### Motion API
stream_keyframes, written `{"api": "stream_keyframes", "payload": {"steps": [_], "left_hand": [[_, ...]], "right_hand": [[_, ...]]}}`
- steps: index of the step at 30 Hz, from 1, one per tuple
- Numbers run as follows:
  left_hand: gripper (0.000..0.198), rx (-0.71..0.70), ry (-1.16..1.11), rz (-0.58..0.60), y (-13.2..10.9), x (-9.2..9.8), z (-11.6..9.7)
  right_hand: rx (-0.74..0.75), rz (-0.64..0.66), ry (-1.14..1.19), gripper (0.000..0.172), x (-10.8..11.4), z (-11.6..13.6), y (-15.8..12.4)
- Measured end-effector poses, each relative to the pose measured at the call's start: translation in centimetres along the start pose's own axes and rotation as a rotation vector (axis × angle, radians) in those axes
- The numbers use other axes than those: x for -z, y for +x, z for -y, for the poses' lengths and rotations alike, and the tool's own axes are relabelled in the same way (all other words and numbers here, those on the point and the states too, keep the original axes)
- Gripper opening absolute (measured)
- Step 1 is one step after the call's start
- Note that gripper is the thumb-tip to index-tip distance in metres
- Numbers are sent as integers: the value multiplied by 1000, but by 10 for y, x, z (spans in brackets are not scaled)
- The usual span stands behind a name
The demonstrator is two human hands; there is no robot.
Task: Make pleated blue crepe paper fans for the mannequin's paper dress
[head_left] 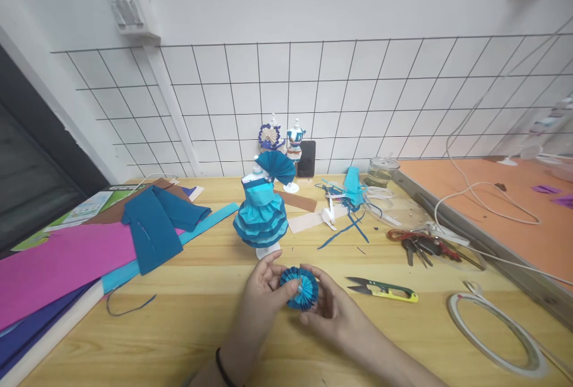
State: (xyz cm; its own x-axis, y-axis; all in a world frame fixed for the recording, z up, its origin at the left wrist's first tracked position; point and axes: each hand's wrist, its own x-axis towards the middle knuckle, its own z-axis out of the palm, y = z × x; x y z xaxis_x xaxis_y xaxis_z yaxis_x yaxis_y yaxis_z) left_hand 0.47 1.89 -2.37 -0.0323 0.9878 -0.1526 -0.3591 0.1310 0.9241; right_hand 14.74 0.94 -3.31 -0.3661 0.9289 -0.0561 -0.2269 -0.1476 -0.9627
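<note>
Both my hands hold a small pleated blue paper rosette [301,287] low over the wooden table [188,321]. My left hand [262,294] pinches its centre with thumb and fingers. My right hand [331,309] cups its lower right edge with curled fingers. Just behind them stands a little mannequin in a tiered blue paper dress [261,214] with a blue fan shape at its shoulder.
Pink, purple and blue paper sheets [89,255] lie at left. Yellow-handled thread snips [385,289] lie right of my hands, a tape ring [492,330] farther right. Keys [418,246], paper scraps, a glass jar [380,172], two small mannequins and a phone sit at the back by the wire grid.
</note>
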Motion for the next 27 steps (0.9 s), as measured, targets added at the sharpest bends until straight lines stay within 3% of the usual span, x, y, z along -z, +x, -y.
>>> {"api": "stream_keyframes", "payload": {"steps": [9,19,23,27], "left_hand": [[62,17,-30,25,-1,-3,3],[50,80,-166,138,-15,-3,-12],[55,54,-114,101,-13,1,-11],[53,-96,-22,-13,-8,4,-12]], "right_hand": [[-12,-130,22,57,7,11,5],[-20,-49,149,57,18,6,5],[-20,-18,147,62,18,9,5],[13,-12,53,64,22,25,5]]}}
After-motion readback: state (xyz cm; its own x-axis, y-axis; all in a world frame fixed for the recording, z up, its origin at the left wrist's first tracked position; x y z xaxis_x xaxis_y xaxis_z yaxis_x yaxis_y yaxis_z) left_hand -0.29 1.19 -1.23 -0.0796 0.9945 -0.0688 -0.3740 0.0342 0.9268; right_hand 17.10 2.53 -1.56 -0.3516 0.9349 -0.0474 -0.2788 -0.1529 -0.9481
